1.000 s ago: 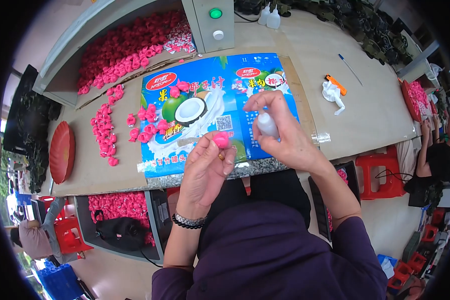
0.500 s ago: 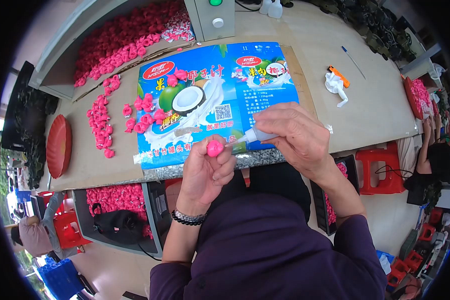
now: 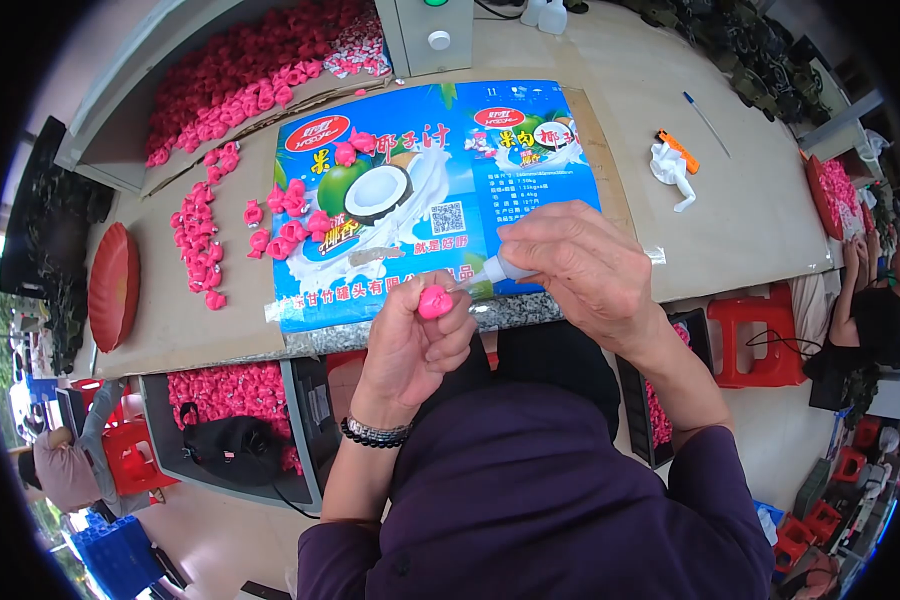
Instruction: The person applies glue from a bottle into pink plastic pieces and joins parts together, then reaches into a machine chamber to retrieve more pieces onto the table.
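The left hand [image 3: 418,338] has its fingers curled, pinching a pink piece [image 3: 434,302] between thumb and forefinger above the table's near edge. The right hand [image 3: 595,270] is closed around a white bottle [image 3: 502,268], tilted so that its thin nozzle points left toward the piece; whether the tip touches it is too fine to tell.

Behind the hands, a blue sheet [image 3: 450,125] lies flat on the table [image 3: 630,120]. A few pink pieces [image 3: 292,232] sit at its left part, some just off its edge, and two more lie higher up on it. Farther left runs a band of similar pieces [image 3: 198,245], then a red tray [image 3: 113,285]. A large heap [image 3: 240,95] fills the grey housing [image 3: 100,140] at the back. To the right lie an orange tool [image 3: 680,152], a white cloth [image 3: 670,175] against it, and a pen [image 3: 706,123]. Below the table, a black bag [image 3: 232,448] rests on more pieces in a drawer [image 3: 300,440].
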Available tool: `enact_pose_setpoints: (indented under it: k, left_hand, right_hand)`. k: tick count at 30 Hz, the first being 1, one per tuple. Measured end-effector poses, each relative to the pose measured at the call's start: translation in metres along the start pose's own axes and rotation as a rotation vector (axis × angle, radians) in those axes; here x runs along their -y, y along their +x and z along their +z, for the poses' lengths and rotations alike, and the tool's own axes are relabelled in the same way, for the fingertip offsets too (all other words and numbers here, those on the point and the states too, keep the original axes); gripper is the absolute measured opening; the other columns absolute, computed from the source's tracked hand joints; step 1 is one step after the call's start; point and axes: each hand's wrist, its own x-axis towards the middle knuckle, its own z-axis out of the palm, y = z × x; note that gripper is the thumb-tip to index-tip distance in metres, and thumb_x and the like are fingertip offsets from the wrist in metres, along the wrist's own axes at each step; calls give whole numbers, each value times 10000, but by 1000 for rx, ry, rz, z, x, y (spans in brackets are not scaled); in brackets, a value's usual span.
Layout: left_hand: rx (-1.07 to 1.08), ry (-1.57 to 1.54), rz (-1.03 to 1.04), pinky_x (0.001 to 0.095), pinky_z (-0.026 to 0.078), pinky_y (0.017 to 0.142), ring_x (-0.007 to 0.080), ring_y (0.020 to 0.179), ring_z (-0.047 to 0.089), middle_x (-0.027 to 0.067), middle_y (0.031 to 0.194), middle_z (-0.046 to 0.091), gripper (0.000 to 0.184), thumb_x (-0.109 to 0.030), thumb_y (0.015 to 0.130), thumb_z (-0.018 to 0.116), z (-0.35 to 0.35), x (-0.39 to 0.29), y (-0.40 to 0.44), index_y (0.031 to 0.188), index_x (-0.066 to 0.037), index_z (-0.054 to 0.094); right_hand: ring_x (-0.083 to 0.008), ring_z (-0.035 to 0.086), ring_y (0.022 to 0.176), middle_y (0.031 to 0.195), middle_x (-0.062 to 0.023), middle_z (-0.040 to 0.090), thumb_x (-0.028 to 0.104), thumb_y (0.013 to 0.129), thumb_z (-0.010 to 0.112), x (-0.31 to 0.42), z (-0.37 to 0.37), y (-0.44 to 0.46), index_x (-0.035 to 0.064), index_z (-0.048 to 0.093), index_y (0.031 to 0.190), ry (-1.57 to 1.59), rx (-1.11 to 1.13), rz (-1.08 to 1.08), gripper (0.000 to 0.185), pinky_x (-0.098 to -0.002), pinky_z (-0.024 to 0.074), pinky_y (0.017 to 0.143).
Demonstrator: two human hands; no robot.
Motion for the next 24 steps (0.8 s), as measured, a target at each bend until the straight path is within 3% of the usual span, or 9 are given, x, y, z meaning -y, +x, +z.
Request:
enact_pose_setpoints:
  k: [10,13,16,18,24]
  left_hand:
    - [-5,-12,-12,193,198,384,58,461,269,-30,621,314,308,-366,1003,407,-2,-1,-1,914,-95,521]
    - [-50,49,11,193,203,368,67,474,271,-20,642,303,308,-365,1001,387,2,-2,-1,876,-95,468]
    - [9,89,125,202,270,375,83,503,338,13,706,399,270,-332,995,440,3,-2,1,923,-74,479]
    - [-42,209,289,228,381,437,112,579,440,61,832,506,247,-302,976,523,7,-2,1,986,-60,471]
    - [-7,464,478,287,481,561,139,681,515,107,1039,543,218,-227,980,532,3,-1,1,1079,-55,441]
  right_hand:
    - [-263,663,825,902,-118,685,-72,606,749,1,-2,2,-6,653,897,13,25,7,314,-328,546,687]
    - [-264,665,832,905,-119,687,-78,620,744,1,-2,1,-6,654,901,10,25,18,304,-329,547,690]
    - [-270,668,845,910,-122,692,-74,634,746,-1,-3,0,-3,657,913,11,-20,19,302,-334,545,704]
    - [-272,671,855,918,-120,696,-63,644,755,-1,-7,-1,0,661,923,-17,-78,34,301,-340,542,719]
    - [-268,674,857,925,-108,700,-57,640,765,0,-9,-6,7,663,930,-54,-91,88,313,-340,540,722]
